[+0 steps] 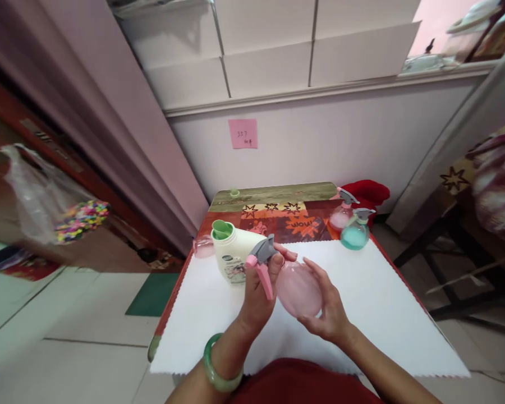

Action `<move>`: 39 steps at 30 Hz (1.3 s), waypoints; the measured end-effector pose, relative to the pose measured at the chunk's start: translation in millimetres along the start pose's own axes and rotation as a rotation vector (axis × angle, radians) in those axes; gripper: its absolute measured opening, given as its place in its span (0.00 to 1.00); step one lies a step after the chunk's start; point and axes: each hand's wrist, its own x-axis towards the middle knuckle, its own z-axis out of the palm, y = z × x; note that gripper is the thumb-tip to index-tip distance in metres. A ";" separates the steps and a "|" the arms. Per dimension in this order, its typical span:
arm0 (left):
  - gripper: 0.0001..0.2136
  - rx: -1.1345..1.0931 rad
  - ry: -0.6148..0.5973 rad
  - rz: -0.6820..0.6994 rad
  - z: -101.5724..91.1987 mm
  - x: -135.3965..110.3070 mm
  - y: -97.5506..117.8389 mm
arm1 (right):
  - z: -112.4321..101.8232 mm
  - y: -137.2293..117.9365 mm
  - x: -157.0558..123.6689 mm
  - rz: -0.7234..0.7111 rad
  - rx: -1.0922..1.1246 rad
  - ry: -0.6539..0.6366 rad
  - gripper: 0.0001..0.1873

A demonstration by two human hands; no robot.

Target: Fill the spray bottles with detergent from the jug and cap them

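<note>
From where I stand, the left hand [256, 294] is curled around the pink and grey plastic spray head [264, 252]. The right hand [331, 306] cups the round, shiny pink bottle that looks like plastic [299, 290], thumb on the near side and fingers over the far side. So both hands are full. The bottle is tipped over, in front of the person, above the white cloth with the wavy edge [374, 314] and near the cream plastic bottle with the green top [231, 255].

I think the step is working the spray head and the pink bottle against each other. I can't tell if they are joined, because fingers hide the neck. To do it well, hold the round part snugly but don't squash it; it looks slippery. Line the head up straight with the neck, and turn gently. Don't press the long pink trigger [265, 280], or it might squirt. Mind the cream bottle, so no knuckles bump it.
</note>
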 end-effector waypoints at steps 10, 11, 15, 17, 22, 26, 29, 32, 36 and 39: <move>0.18 -0.040 0.159 0.108 -21.8 -7.5 13.5 | 40.3 -14.4 2.5 -0.176 -0.102 0.153 0.56; 0.18 -0.066 0.144 0.093 -24.7 -7.5 14.2 | 40.5 -16.0 3.3 -0.166 -0.093 0.137 0.55; 0.17 -0.116 0.109 0.042 -33.4 -8.3 14.0 | 40.3 -19.3 2.8 -0.118 -0.072 0.109 0.53; 0.17 -0.101 0.116 0.023 -35.5 -8.7 13.1 | 40.6 -19.8 1.1 -0.082 -0.076 0.103 0.52; 0.17 -0.086 0.133 0.031 -36.8 -8.4 12.2 | 42.6 -20.4 -3.1 0.015 -0.035 0.085 0.51; 0.17 -0.061 0.121 0.027 -34.7 -8.2 14.8 | 44.4 -20.9 -5.1 0.066 0.044 0.057 0.51; 0.16 -0.065 0.120 0.024 -33.0 -8.0 18.5 | 44.9 -23.6 -5.0 0.109 0.117 0.056 0.52; 0.14 -0.130 0.029 -0.028 -36.1 -6.2 22.6 | 44.3 -28.4 -3.8 0.192 0.322 0.044 0.52; 0.18 -0.215 -0.182 -0.122 -44.7 -1.3 25.3 | 40.8 -31.7 -4.1 0.497 0.893 -0.197 0.51; 0.19 -0.284 -0.202 -0.135 -45.2 1.7 23.7 | 36.6 -31.6 -5.6 0.741 1.169 -0.430 0.52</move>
